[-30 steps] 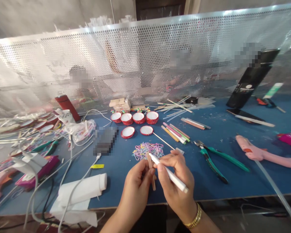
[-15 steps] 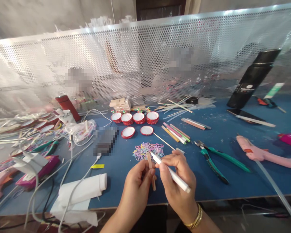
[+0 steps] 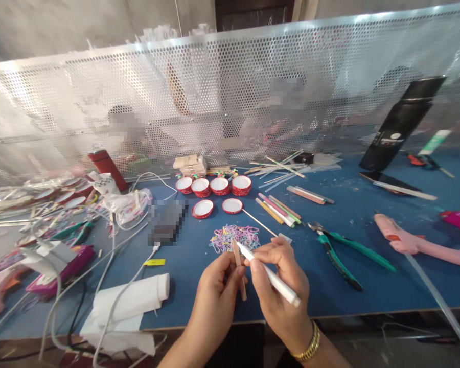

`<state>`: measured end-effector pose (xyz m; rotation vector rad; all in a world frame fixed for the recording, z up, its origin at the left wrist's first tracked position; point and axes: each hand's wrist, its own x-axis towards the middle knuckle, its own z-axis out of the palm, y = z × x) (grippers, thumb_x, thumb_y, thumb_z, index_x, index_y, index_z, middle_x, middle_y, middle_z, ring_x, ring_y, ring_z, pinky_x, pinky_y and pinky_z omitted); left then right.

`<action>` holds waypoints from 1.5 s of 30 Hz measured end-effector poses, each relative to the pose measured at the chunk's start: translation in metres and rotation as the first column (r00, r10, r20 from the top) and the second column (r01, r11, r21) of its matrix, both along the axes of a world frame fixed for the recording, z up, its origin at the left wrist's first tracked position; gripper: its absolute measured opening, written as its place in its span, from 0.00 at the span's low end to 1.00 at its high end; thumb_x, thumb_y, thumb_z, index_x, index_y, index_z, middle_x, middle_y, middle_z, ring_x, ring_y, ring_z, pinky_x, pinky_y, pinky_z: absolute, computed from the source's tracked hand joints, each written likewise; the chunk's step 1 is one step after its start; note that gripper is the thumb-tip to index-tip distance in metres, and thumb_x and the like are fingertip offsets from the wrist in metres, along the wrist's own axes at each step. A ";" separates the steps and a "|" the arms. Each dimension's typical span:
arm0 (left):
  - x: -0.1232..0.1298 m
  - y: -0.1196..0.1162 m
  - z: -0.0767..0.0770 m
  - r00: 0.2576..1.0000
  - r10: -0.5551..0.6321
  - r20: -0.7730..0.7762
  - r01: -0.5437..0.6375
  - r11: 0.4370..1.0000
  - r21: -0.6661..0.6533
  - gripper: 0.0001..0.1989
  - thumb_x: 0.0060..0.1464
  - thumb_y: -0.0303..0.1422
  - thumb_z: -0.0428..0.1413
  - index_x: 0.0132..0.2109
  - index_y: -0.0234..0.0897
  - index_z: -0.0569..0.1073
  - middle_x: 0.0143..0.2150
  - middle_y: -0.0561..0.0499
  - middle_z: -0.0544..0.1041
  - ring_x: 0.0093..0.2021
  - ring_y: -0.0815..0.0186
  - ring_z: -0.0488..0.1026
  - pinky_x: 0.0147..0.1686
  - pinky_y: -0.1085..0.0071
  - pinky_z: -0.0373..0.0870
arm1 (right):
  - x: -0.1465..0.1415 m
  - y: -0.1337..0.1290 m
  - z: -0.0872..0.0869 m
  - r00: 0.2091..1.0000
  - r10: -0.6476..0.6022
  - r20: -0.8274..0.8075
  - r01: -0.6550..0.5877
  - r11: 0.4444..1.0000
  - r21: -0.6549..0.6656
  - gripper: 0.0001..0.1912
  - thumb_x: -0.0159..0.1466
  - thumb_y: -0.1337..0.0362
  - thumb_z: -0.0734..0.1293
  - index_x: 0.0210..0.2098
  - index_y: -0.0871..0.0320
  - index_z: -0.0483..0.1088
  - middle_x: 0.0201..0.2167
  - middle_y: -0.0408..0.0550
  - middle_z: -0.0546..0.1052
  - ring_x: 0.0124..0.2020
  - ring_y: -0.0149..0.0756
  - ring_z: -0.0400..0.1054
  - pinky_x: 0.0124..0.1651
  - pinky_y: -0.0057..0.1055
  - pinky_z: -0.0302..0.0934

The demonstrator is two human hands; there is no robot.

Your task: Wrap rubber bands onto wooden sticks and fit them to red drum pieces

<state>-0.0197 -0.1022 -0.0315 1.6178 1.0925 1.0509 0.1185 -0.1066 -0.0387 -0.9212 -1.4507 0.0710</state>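
Between thumb and fingers, my left hand (image 3: 217, 289) pinches a flat wooden craft stick (image 3: 236, 254), held upright and slightly tilted. My right hand (image 3: 285, 286) grips a white marker pen (image 3: 270, 276) like a pencil, its tip pointing at the upper part of the stick. Whether the tip touches the wood I cannot tell. Just beyond both hands lies a pile of small pastel rubber bands (image 3: 235, 235). A thin stick (image 3: 258, 222) with a clear flat end lies by my right fingertips.
Red-rimmed lids (image 3: 220, 186) stand in stacks ahead. Coloured markers (image 3: 278, 210), green-handled pliers (image 3: 341, 250) and a pink glue gun (image 3: 402, 237) lie to the right. A phone (image 3: 170, 222), white cables and a paper roll (image 3: 132, 296) are on the left. A perforated metal screen (image 3: 214, 102) borders the back.
My right hand and the marker have shifted very slightly left toward the craft stick. My left hand looks unmoved.
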 end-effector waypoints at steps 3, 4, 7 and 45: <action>0.000 0.000 0.000 1.000 0.006 -0.003 -0.006 1.000 -0.002 0.14 0.67 0.41 0.51 0.37 0.37 0.71 0.27 0.55 0.69 0.28 0.67 0.65 0.31 0.73 0.63 | 0.000 0.000 0.000 1.000 -0.007 0.007 0.007 1.000 -0.008 0.04 0.67 0.70 0.65 0.38 0.55 0.68 0.31 0.40 0.77 0.33 0.34 0.73 0.60 0.47 0.55; 0.000 0.000 -0.001 1.000 0.007 -0.008 -0.007 1.000 0.001 0.13 0.67 0.41 0.52 0.37 0.37 0.71 0.27 0.55 0.69 0.28 0.67 0.65 0.31 0.73 0.63 | -0.001 0.000 0.000 1.000 -0.012 0.005 0.012 1.000 -0.009 0.04 0.67 0.70 0.65 0.38 0.55 0.68 0.31 0.40 0.77 0.33 0.34 0.72 0.60 0.47 0.55; 0.000 0.000 -0.001 1.000 0.010 -0.017 -0.010 1.000 0.008 0.13 0.67 0.40 0.52 0.36 0.37 0.71 0.27 0.55 0.69 0.28 0.68 0.65 0.31 0.73 0.62 | -0.001 0.000 0.000 1.000 -0.019 -0.003 0.019 1.000 -0.005 0.04 0.67 0.70 0.65 0.37 0.55 0.68 0.31 0.40 0.77 0.32 0.34 0.72 0.61 0.47 0.55; 0.001 0.002 0.004 1.000 0.021 0.015 -0.021 1.000 -0.003 0.12 0.65 0.40 0.54 0.36 0.37 0.73 0.27 0.54 0.70 0.28 0.67 0.66 0.31 0.74 0.63 | 0.000 0.000 0.000 0.999 -0.039 0.004 0.039 0.999 -0.012 0.04 0.67 0.70 0.64 0.37 0.54 0.67 0.30 0.40 0.77 0.32 0.35 0.73 0.60 0.48 0.55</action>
